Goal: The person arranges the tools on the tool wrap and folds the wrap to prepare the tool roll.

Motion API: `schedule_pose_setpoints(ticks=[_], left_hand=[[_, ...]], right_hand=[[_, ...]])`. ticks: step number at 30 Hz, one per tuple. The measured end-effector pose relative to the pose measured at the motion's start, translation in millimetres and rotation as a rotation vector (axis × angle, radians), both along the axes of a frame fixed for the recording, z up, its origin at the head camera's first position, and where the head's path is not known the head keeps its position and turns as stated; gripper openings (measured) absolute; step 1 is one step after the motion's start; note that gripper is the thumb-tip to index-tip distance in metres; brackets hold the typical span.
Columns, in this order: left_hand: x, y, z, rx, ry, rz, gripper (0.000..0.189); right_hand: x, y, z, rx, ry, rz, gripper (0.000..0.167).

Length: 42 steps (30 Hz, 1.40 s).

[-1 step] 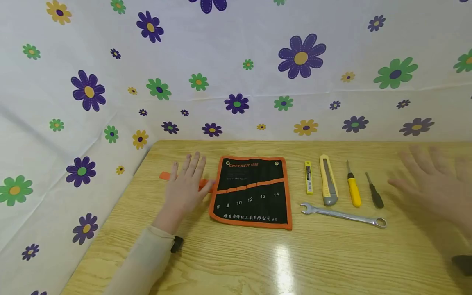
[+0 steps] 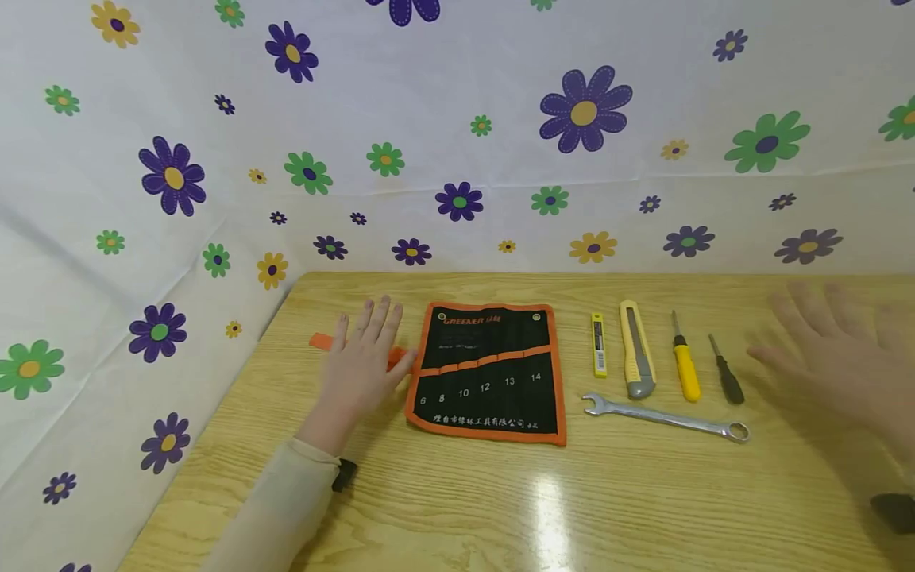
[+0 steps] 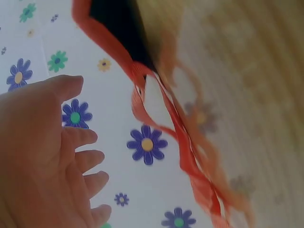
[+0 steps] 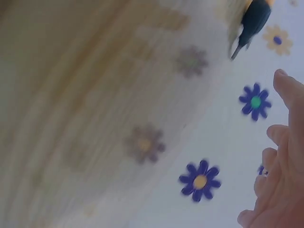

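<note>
Wrench (image 2: pixel 665 418) right of tool pouch (image 2: pixel 488 372)

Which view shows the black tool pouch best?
The head view: the whole pouch lies flat on the table, its size numbers readable. The left wrist view shows only a blurred corner with the orange strap. The right wrist view shows none of it.

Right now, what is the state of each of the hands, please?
Left hand: open, fingers spread, lying over the orange strap.
Right hand: open, holding nothing.

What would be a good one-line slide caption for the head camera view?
Open left hand beside the tool roll, open right hand near the wrench and screwdrivers.
</note>
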State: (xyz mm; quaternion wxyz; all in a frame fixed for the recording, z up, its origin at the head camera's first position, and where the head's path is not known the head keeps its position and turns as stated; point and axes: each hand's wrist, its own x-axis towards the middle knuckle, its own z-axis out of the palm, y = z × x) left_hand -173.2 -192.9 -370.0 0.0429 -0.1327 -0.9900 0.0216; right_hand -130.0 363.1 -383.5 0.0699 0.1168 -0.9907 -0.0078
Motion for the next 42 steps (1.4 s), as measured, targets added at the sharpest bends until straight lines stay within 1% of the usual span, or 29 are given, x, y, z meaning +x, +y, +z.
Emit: schedule_pose_setpoints(ticks=[2,9,14,17,21,24,28,33,38,42], left_hand=[[2.7,4.3,-0.5,0.024,-0.024,-0.017,0.076],[7.9,14.9,-5.9,0.143,-0.06,-0.086,0.075],[11.5,19.8,-8.0,0.202,-0.09,-0.112,0.074],[14.3,21.9,-9.1,0.234,-0.124,-0.136,0.073],[17.6,23.5,-12.7,0.267,-0.181,-0.2,0.072],[19.1,25.1,-17.0,0.282,-0.232,-0.237,0.072],[21.6,28.0,-21.1,0.279,-0.282,-0.247,0.071],[26.2,31.8,-21.3,0.284,-0.313,-0.288,0.07],[29.0,34.5,-20.8,0.284,-0.332,-0.345,0.067],[29.8,34.7,-20.8,0.265,-0.342,-0.354,0.066]], right_hand=[[-3.7,-12.5,1.7,-0.049,-0.012,-0.011,0.082],[-17.1,-62.7,6.1,-0.058,-0.084,0.113,0.078],[-27.9,-99.6,10.4,-0.05,-0.124,0.19,0.075],[-35.1,-120.2,13.0,-0.062,-0.156,0.227,0.074],[-44.1,-144.2,17.8,-0.07,-0.181,0.288,0.074],[-52.0,-158.7,16.0,-0.061,-0.19,0.338,0.073],[-63.8,-175.8,8.4,-0.051,-0.2,0.395,0.071],[-73.1,-193.4,5.1,-0.055,-0.247,0.452,0.067],[-80.4,-203.1,2.6,-0.069,-0.294,0.48,0.065],[-84.3,-207.5,0.6,-0.073,-0.369,0.509,0.064]])
